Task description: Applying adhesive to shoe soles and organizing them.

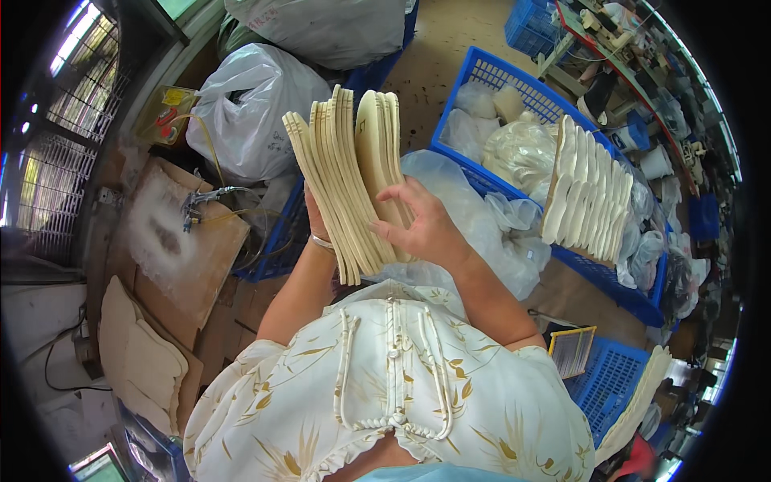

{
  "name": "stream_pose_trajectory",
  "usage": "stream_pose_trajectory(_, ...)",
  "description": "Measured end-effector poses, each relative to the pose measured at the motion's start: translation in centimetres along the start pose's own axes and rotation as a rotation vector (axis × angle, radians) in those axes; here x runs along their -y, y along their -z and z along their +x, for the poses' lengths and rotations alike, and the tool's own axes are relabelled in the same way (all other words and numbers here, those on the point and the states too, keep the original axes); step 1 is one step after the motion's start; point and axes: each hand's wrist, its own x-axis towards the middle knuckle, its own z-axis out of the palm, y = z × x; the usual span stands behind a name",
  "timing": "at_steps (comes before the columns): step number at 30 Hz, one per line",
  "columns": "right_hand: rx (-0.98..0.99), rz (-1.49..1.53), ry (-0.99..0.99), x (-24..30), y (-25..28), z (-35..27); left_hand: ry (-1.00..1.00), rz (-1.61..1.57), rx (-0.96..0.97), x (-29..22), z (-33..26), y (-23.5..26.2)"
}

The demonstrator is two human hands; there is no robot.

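A thick stack of cream shoe insoles (341, 185) stands upright in front of my chest, fanned apart into groups. My left hand (314, 215), mostly hidden behind the stack, grips it from the left side. On the right group of insoles (384, 149), my right hand (422, 222) has its thumb and forefinger bent over the face beside the gap, with the other fingers around the right edge and partly hidden. A small dark mark shows on that face.
A blue crate (491, 66) at right holds plastic bags and a row of cream insoles (586, 193). At left, a spray gun (197, 206) with a hose rests by a whitened board (165, 233). White bags (257, 104) stand beyond; cream sheets (140, 353) lie lower left.
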Motion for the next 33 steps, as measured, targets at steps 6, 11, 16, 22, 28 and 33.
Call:
stream_pose_trajectory(6,0.054,0.069,-0.002,-0.4,0.1,0.2,-0.021,0.013,0.054,0.0,-0.2,-0.3)
stream_pose_trajectory(11,0.104,0.138,0.008,-0.7,0.1,0.2,-0.052,0.000,-0.001,-0.2,-0.4,0.0)
stream_pose_trajectory(16,0.095,0.205,0.054,-1.6,-0.2,0.2,-0.060,0.006,-0.021,-0.1,-0.1,-0.8)
stream_pose_trajectory(22,0.084,0.092,0.050,-0.3,-0.6,0.3,-0.086,0.023,0.023,0.1,-0.2,-0.8)
stream_pose_trajectory(28,0.042,0.015,0.021,0.2,-1.0,0.3,-0.120,0.039,-0.009,0.2,0.0,-1.6)
stream_pose_trajectory(33,0.059,0.029,0.061,-0.4,-1.5,0.1,-0.097,0.063,0.034,-0.2,-0.2,-2.3)
